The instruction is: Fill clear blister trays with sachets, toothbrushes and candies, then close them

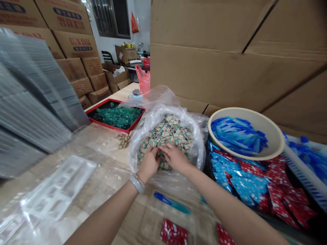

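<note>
Both hands are at a pile of small square pieces (pixel 168 132), striped tan, green and dark, inside a clear plastic bag (pixel 200 146) with its rim rolled back. My left hand (pixel 150 162) bends its fingers into the near side of the pile. Close beside it, my right hand (pixel 176 157) has its fingers curled inward, the fingertips of the two hands almost meeting. Whatever lies between the fingers is hidden. Below the wrists, a clear tray (pixel 148 217) contains a blue-and-teal plastic knife-like tool (pixel 172 203) and a red printed packet (pixel 174 232).
A cream basin (pixel 278 144) of blue plastic pieces rests above red and blue packets (pixel 245 183) on the right. Left are a red-rimmed tray (pixel 127 130) of green pieces, peanuts (pixel 124 140), an empty clear molded tray (pixel 61 187) and stacked grey trays (pixel 33 92). Cardboard (pixel 217 68) stands behind.
</note>
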### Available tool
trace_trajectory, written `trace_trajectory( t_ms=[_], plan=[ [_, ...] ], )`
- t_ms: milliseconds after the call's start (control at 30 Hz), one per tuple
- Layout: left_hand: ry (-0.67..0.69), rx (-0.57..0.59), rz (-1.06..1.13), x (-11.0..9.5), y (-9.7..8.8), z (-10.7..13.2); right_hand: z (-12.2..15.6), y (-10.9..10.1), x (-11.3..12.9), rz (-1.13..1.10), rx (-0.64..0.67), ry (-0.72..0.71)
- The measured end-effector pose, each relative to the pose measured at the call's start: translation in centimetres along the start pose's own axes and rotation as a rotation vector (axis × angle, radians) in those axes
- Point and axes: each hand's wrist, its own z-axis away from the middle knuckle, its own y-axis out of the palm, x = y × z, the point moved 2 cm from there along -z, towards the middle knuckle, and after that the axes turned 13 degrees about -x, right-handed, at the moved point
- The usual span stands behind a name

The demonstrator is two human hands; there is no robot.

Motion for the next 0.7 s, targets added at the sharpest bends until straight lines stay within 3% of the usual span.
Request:
trace_trajectory(
  t_ms=[233,400,700],
  plan=[
    [0.130,0.094,-0.014,0.7,-0.9,-0.8,0.5,0.4,-0.4,-0.034,-0.021,0.125],
    [0.256,0.142,-0.127,0.8,-2.0,-1.4,1.0,0.8,0.7,0.091,-0.088,0.281],
    [0.273,0.233,0.077,1.5,-2.0,-0.9,1.6,2.6,0.4,-0.139,-0.135,0.269]
  ],
)
